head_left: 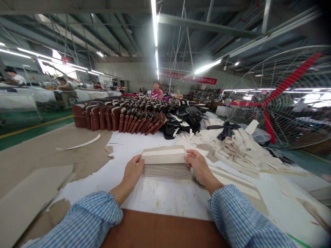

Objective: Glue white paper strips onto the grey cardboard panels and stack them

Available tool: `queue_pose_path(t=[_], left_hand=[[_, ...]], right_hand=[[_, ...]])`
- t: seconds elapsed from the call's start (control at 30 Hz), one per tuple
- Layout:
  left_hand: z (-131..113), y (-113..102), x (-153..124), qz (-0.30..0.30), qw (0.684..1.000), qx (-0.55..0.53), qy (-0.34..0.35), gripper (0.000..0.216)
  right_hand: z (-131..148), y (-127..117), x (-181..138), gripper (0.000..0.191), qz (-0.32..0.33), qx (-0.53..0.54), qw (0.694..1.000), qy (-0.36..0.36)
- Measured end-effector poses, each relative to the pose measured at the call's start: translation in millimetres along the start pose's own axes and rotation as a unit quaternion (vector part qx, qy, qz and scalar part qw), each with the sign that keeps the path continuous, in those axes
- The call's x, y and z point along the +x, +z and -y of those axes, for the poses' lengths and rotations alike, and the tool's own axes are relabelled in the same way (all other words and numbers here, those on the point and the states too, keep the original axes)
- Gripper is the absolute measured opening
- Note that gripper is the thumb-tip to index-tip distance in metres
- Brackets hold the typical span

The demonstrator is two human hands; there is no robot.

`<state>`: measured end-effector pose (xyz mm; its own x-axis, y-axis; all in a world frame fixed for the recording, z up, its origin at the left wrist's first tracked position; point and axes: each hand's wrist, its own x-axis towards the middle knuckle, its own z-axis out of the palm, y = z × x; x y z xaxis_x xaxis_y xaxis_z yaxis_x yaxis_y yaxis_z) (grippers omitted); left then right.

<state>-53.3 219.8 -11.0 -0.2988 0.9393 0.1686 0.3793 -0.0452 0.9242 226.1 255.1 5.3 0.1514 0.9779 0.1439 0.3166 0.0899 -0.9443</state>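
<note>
**Two hands squaring a stack of card sheets**

Two hands grip one stack of card sheets (165,164) at the middle of the surface (160,196), just ahead of us. Our left hand (132,172) presses flat against the left end, fingers curled over the top edge; our right hand (199,167) closes on the right end, thumb on top. The topmost sheet carries a pale strip along its far edge.

Judgement on handling: we should keep even pressure from both ends and palms upright, so the edges line up and no thin sheet buckles or slides out from the bottom.

Surroundings: a flat board (28,199) lies well to the left, loose paper scraps (77,144) beyond it. A heap of pale offcuts (245,148) sits near the right, with more strips just beside our right hand; these could catch a sheet. Further off, rows of brown bags (116,117) and black bags (181,119). A large fan (279,100) stands to the right. Another person (156,91) stands far behind the bags.
</note>
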Motion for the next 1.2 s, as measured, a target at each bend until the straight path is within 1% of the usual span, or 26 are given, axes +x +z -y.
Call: queue_pose_path(t=[0.07, 0.13, 0.2, 0.23, 0.3, 0.37, 0.47, 0.53, 0.6, 0.63, 0.73, 0.87, 0.93, 1.0, 1.03, 1.07, 1.1, 1.13, 1.2], left_hand=[[-2.1, -4.8, 3.4, -0.026, 0.999, -0.022, -0.020, 0.031], [-7.6, -13.1, 1.2, -0.042, 0.998, -0.041, -0.039, 0.030], [-15.3, -26.2, -11.6, -0.039, 0.996, -0.057, -0.049, 0.032], [-19.3, -34.7, -22.9, -0.031, 0.996, -0.064, -0.051, 0.034], [-26.4, -54.3, -54.2, -0.003, 0.996, -0.072, -0.054, 0.042], [-30.4, -74.5, -94.0, 0.030, 0.995, -0.063, -0.066, 0.050], [-24.7, -97.0, -158.7, 0.073, 0.992, -0.025, -0.099, 0.052], [-12.4, -103.8, -197.2, 0.090, 0.993, 0.016, -0.078, 0.045], [1.9, -105.5, -226.2, 0.090, 0.993, 0.061, -0.035, 0.036], [7.8, -105.4, -236.5, 0.086, 0.993, 0.082, -0.019, 0.033], [16.1, -104.8, -252.6, 0.075, 0.986, 0.147, 0.011, 0.031], [15.8, -105.5, -255.3, 0.072, 0.974, 0.206, 0.061, 0.030], [16.5, -106.7, -254.6, 0.073, 0.968, 0.226, 0.075, 0.029], [17.5, -108.6, -253.8, 0.079, 0.960, 0.255, 0.088, 0.029], [18.0, -109.9, -253.4, 0.077, 0.954, 0.275, 0.096, 0.031], [18.6, -111.4, -252.9, 0.071, 0.947, 0.296, 0.106, 0.033], [19.5, -112.7, -252.3, 0.063, 0.939, 0.316, 0.121, 0.037], [21.1, -113.6, -251.5, 0.050, 0.931, 0.331, 0.144, 0.041], [28.1, -112.3, -249.5, 0.026, 0.915, 0.342, 0.213, 0.047]], right_hand=[[9.9, 1.5, -4.9, 0.029, -0.009, 0.049, 0.999, -0.002], [21.6, -1.7, -16.8, 0.036, -0.010, 0.089, 0.996, -0.009], [32.0, -11.0, -39.0, 0.047, -0.003, 0.116, 0.993, -0.009], [35.6, -17.9, -54.1, 0.051, 0.002, 0.123, 0.992, -0.005], [38.6, -35.0, -90.8, 0.057, 0.013, 0.129, 0.992, 0.010], [35.2, -53.5, -133.1, 0.060, 0.023, 0.110, 0.993, 0.035], [17.8, -74.9, -200.1, 0.059, 0.054, 0.028, 0.992, 0.107], [-0.3, -81.0, -240.3, 0.058, 0.102, -0.014, 0.981, 0.162], [-19.3, -81.5, -270.1, 0.056, 0.129, -0.038, 0.973, 0.186], [-27.6, -80.5, -280.0, 0.055, 0.140, -0.048, 0.971, 0.190], [-42.4, -77.0, -292.4, 0.055, 0.156, -0.089, 0.969, 0.171], [-39.9, -70.5, -289.9, 0.045, 0.110, -0.151, 0.976, 0.116], [-34.6, -66.3, -288.1, 0.040, 0.124, -0.187, 0.970, 0.096], [-30.2, -64.9, -287.0, 0.039, 0.166, -0.220, 0.957, 0.087], [-29.0, -67.0, -286.5, 0.041, 0.176, -0.228, 0.954, 0.084], [-28.8, -72.0, -285.9, 0.043, 0.170, -0.228, 0.955, 0.080], [-29.9, -80.5, -285.0, 0.046, 0.140, -0.225, 0.961, 0.075], [-32.4, -92.9, -283.6, 0.050, 0.085, -0.223, 0.969, 0.071], [-41.1, -129.0, -278.9, 0.057, -0.071, -0.213, 0.972, 0.064]])
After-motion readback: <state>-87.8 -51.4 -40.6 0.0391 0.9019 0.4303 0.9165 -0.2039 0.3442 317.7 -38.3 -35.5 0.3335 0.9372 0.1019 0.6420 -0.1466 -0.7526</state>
